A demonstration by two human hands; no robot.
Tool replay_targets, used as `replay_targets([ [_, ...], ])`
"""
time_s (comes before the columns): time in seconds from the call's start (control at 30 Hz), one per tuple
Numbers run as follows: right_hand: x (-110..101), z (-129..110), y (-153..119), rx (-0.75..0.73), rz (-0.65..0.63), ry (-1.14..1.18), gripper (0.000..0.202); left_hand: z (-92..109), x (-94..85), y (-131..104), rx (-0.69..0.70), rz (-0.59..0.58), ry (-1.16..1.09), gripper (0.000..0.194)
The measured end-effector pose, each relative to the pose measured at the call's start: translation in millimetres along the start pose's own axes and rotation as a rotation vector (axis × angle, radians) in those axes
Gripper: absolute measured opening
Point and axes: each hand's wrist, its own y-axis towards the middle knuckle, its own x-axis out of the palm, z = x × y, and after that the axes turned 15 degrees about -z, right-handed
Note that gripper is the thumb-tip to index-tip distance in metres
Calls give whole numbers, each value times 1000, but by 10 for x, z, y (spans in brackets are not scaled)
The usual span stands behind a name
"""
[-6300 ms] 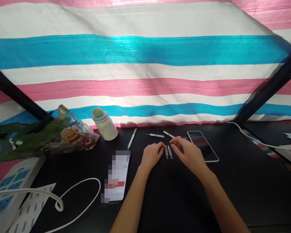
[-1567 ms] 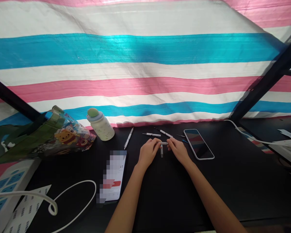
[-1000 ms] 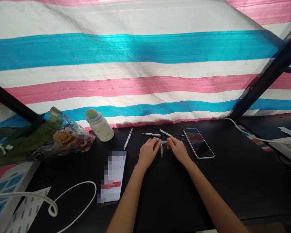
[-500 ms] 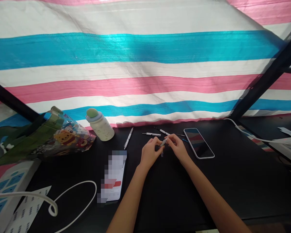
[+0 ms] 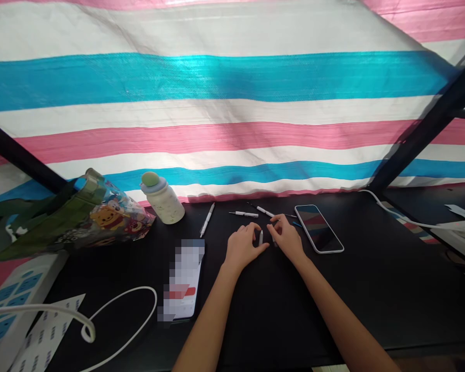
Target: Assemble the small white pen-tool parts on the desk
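My left hand (image 5: 243,247) rests on the black table with thumb and forefinger spread apart. In the gap between them is a short whitish-grey pen part (image 5: 261,238), apparently not gripped. My right hand (image 5: 287,238) is just to the right, its fingers bent and close together, tips low over the table. A small dark grey piece (image 5: 274,242) shows under those fingertips; how it is held is hard to see. Beyond the hands lie a slim white pen (image 5: 246,214) and another white pen (image 5: 265,211), partly behind my right hand. A blue-tipped thin stick (image 5: 296,223) lies beside that hand.
A white-edged phone (image 5: 319,229) lies at the right, a lit phone (image 5: 186,281) at the left. Farther left are a white pen (image 5: 207,219), a bottle (image 5: 163,199), a cartoon bag (image 5: 108,217), a power strip (image 5: 11,297) and a looped white cable (image 5: 155,305). Striped sheeting (image 5: 232,77) hangs behind.
My hands have drawn apart. The grey pen part pinched between them is out of my left fingers, which have spread. My right hand has come down nearer the table.
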Motion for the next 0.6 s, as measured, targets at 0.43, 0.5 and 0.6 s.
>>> replay_targets([
  [0.43,-1,-86,-36,36,-28,-153,20,-56,27,35,47,73,33,17],
  [0.5,-27,-110,-40,37,-22,-111,24,-44,5,37,71,108,33,20],
  [0.6,-56,-149,-52,17,-25,-72,32,-23,-27,32,92,154,32,22],
])
